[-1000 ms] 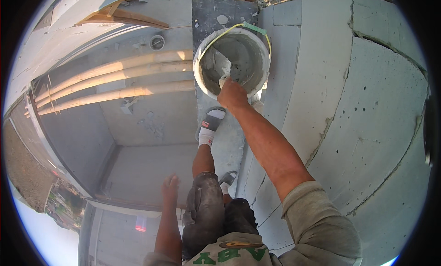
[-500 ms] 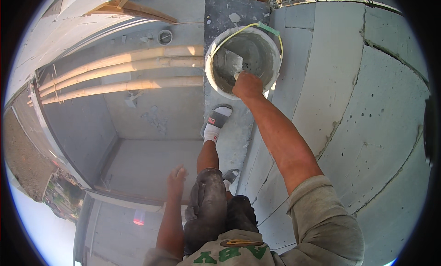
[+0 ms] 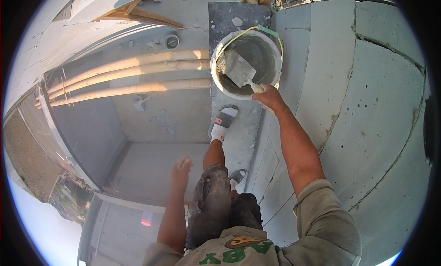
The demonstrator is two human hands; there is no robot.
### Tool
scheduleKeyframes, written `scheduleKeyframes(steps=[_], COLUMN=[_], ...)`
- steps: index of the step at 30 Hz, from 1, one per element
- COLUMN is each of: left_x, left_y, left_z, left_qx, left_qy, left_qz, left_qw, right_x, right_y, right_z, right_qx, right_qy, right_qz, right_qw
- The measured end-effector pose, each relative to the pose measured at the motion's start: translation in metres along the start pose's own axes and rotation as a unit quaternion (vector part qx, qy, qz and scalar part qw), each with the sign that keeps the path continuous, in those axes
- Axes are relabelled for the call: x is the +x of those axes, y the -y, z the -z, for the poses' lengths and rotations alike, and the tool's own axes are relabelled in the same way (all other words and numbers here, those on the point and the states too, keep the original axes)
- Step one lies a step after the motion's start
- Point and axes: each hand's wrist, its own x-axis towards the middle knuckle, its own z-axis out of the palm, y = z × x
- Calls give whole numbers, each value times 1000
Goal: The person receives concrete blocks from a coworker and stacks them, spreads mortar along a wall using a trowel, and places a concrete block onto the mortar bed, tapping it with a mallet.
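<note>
My right hand [image 3: 269, 99] is closed around the pale handle of a trowel [image 3: 241, 73]. The trowel's broad blade is coated in grey mortar, with a lump of mortar [image 3: 224, 62] at its far end. It lies over the mouth of a white bucket [image 3: 215, 77], whose inside is smeared with wet mortar. A yellow wire handle with a green grip arches over the bucket's far rim. Lower and to the left, my left hand [image 3: 182, 168] hangs beside my knee, slightly blurred, fingers loosely bent and apart, with nothing in it.
The bucket stands on a dark, spattered plank [image 3: 220, 19], and my feet are on the grey board nearer me. Pale block wall [image 3: 367, 96] rises close on the right. Wooden poles [image 3: 133, 73] extend left over a drop to a lower floor [image 3: 156, 167]. A small pail [image 3: 171, 42] sits far left.
My right hand has drawn back toward the bucket's near right rim. The trowel blade has risen out of the bucket's depth, now carrying mortar. My left hand stays low, slightly shifted.
</note>
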Motion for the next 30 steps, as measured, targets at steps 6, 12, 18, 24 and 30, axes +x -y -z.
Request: scheduleKeyframes(steps=[6,12,18,24,30], left_x=[-14,-33,-64,-99,-149], left_y=[14,-23,-69,-75,-96], left_z=[25,18,21,29,22], left_qx=[26,42,109,146,147], left_qy=[-14,6,50,-32,-45], left_qz=[5,-58,-172,-283,-400], left_qw=[1000,997,978,947,904], right_x=[-54,-153,-267,-388,-496], right_y=[-18,-2,36,69,65], right_z=[-49,-46,-27,-13,-14], right_qx=[317,397,446,487,498], right_qy=[-29,-104,-120,-149,-204], right_qz=[-32,-29,47,85,224], right_qw=[947,912,886,857,813])
